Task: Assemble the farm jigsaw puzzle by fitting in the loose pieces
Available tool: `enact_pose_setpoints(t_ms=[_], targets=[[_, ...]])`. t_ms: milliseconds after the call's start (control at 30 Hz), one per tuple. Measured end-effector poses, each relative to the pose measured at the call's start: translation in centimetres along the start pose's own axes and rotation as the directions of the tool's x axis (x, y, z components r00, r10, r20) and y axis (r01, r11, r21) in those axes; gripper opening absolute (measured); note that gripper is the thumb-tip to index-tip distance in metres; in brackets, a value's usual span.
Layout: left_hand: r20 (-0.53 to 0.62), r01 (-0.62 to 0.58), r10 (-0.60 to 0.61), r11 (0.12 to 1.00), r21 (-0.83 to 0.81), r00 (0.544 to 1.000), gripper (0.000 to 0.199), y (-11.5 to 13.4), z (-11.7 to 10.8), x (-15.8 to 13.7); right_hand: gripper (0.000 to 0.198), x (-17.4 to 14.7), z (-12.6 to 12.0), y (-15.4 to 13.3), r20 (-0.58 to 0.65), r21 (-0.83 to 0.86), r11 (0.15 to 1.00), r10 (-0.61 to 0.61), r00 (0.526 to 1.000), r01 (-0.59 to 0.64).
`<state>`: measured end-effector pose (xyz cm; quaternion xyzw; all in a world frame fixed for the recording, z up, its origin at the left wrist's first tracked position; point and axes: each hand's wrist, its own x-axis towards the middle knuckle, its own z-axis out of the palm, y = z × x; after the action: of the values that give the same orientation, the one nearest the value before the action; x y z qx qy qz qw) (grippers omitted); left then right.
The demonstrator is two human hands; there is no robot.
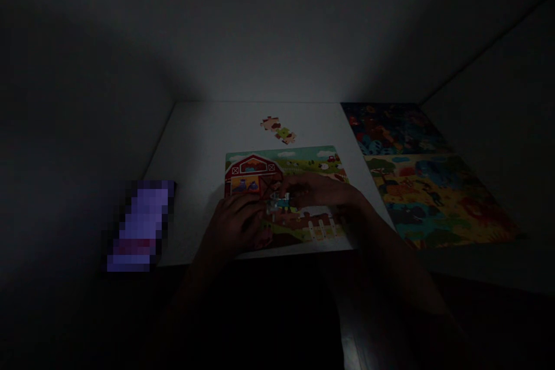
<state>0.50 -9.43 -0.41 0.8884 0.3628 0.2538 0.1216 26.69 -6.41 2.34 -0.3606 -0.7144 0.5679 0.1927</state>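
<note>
A farm jigsaw puzzle point(303, 156) with a red barn, sheep and a white fence lies on the white table, largely assembled. My left hand point(236, 222) rests on its lower left part, fingers stretched out and slightly bent over the surface. From the right, my right hand point(323, 189) reaches over the middle, its fingers bent together at a puzzle piece point(284, 202) with pale and teal colours. Darkness hides the exact fingertip contact. A pale gap point(314, 212) shows in the picture below my right hand.
Several loose puzzle pieces point(277, 128) lie beyond the puzzle. On the right are a dark puzzle picture point(394, 127) and a yellow animal puzzle point(433, 196). A lit, pixelated screen point(141, 222) is at the left edge of the white table point(195, 144). The room is very dim.
</note>
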Motion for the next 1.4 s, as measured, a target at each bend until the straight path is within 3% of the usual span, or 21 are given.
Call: enact_pose_setpoints(t_ms=[233, 533, 733, 1400], targets=[[-0.015, -0.013, 0.013, 1.0, 0.011, 1.0, 0.021, 0.1, -0.1, 0.1, 0.033, 0.0, 0.2, -0.2, -0.006, -0.126, 0.992, -0.028, 1.0, 0.027], [-0.022, -0.02, 0.02, 1.0, -0.002, 1.0, 0.022, 0.1, 0.1, 0.0, 0.042, 0.0, 0.7, -0.7, -0.019, -0.151, 0.988, -0.015, 1.0, 0.012], [-0.033, -0.034, 0.034, 0.999, 0.007, 0.999, 0.021, 0.1, 0.0, -0.1, 0.035, 0.2, 1.0, -0.1, -0.066, -0.251, 0.967, 0.017, 0.998, -0.033], [-0.023, -0.049, 0.049, 0.999, 0.004, 0.999, 0.019, 0.4, -0.2, 0.0, 0.036, 0.3, 1.5, -0.9, -0.029, -0.343, 0.937, -0.087, 0.996, 0.072]])
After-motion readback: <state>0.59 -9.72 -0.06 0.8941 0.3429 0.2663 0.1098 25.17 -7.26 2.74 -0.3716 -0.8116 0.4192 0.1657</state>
